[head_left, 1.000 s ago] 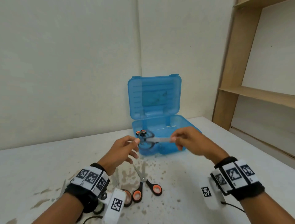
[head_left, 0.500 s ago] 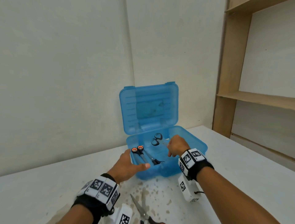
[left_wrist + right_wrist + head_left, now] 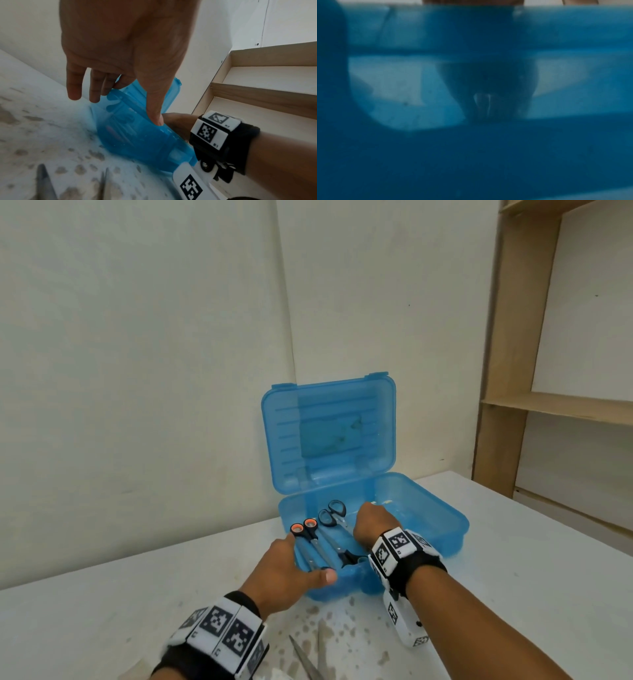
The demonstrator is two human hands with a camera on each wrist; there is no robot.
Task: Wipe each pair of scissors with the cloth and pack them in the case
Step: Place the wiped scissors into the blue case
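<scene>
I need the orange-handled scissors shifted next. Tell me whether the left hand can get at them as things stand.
Probably yes. The left hand rests open on the case's near-left rim, its fingers right beside the orange-handled scissors. The lid stands open, and nothing covers them.

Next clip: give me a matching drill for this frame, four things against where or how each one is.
Things:
1. lid
2. orange-ringed scissors
3. loose scissors
4. left hand

Places or states:
A. lying inside the case, near its left wall
B. resting on the case's near rim, thumb along the edge
C. standing upright, open
D. on the stained table in front of the case, blades apart

Pairs: 1-C, 2-A, 3-D, 4-B
</scene>
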